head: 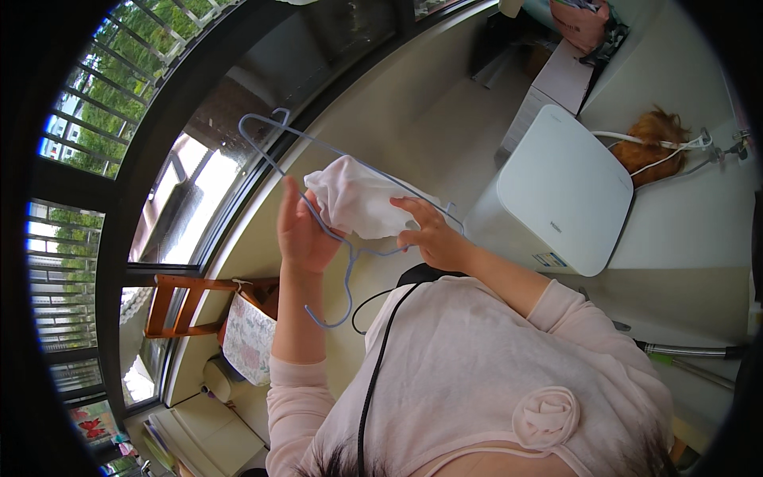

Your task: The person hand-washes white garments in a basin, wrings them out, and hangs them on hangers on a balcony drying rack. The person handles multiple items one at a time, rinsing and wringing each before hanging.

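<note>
A pale blue wire clothes hanger (349,269) is held out before my chest, its hook towards me. A crumpled white cloth (363,197) is bunched within the hanger's outline; its full shape is hidden by the folds. The fingers of my left hand (307,235) go behind the cloth and hold it, thumb raised beside the hanger's wire. At the other end, my right hand (438,235) grips the hanger near its shoulder, index finger and thumb against the cloth's edge. Part of the hanger runs hidden behind this hand.
To the right stands a white Haier appliance (566,191), with a hose and cables by the wall. Dark-framed windows (119,238) with outside bars curve along the left. A wooden chair (185,307) and a floral cloth (247,337) are lower left. A black cord (375,381) hangs over my shirt.
</note>
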`<act>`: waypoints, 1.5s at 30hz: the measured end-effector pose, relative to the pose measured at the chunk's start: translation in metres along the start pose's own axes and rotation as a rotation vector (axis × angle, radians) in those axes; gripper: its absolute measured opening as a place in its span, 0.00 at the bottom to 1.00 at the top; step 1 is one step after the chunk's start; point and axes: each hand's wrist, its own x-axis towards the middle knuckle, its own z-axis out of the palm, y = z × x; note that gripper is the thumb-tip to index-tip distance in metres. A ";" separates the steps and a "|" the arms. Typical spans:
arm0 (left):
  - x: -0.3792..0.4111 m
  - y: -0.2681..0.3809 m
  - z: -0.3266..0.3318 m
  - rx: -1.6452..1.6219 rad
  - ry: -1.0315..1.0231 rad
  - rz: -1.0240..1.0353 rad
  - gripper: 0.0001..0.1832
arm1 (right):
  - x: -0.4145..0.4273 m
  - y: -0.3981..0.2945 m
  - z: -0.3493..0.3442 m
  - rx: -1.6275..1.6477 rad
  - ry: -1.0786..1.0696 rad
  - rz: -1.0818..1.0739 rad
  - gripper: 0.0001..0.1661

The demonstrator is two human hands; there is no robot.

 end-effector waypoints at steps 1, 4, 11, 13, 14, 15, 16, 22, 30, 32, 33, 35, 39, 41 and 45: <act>0.000 -0.002 0.002 0.013 0.078 0.020 0.33 | -0.002 0.000 -0.001 -0.021 -0.054 0.029 0.16; -0.006 -0.008 0.004 -0.006 0.116 0.028 0.28 | -0.003 -0.007 -0.007 0.582 -0.151 0.230 0.23; -0.004 -0.016 0.000 -0.083 0.110 0.060 0.25 | 0.007 -0.004 0.024 0.788 -0.083 0.581 0.39; -0.004 -0.019 -0.003 -0.071 0.148 0.086 0.24 | 0.014 -0.007 0.026 0.771 -0.231 0.691 0.37; -0.004 -0.019 -0.004 -0.065 0.167 0.099 0.23 | 0.018 -0.007 0.028 0.761 -0.305 0.745 0.36; -0.005 -0.019 -0.005 -0.070 0.185 0.117 0.23 | 0.018 -0.002 0.033 0.590 -0.390 0.683 0.30; -0.006 -0.018 -0.005 -0.073 0.203 0.133 0.23 | 0.014 0.003 0.041 0.571 -0.337 0.591 0.26; -0.012 -0.013 -0.013 0.070 0.418 0.181 0.21 | 0.038 -0.004 0.030 1.196 -0.090 0.785 0.12; -0.028 -0.025 -0.042 0.532 0.540 0.006 0.18 | 0.120 -0.028 -0.064 1.291 -0.184 0.280 0.25; -0.032 -0.027 -0.034 0.516 0.544 -0.023 0.19 | 0.132 -0.035 -0.091 1.117 -0.366 0.140 0.25; -0.033 -0.028 -0.033 0.495 0.543 -0.026 0.20 | 0.139 -0.039 -0.107 1.057 -0.376 0.093 0.25; -0.037 -0.027 -0.038 0.426 0.502 -0.018 0.23 | 0.155 -0.045 -0.133 0.967 -0.325 0.032 0.25; -0.038 -0.018 -0.037 0.069 0.369 0.000 0.25 | 0.175 0.047 -0.161 0.495 0.187 0.242 0.22; -0.037 -0.015 -0.040 -0.158 0.313 -0.031 0.26 | 0.162 0.072 -0.150 -0.430 0.117 0.491 0.28; -0.037 -0.016 -0.051 -0.471 0.206 0.019 0.24 | 0.075 0.073 -0.083 -0.332 -0.441 0.190 0.48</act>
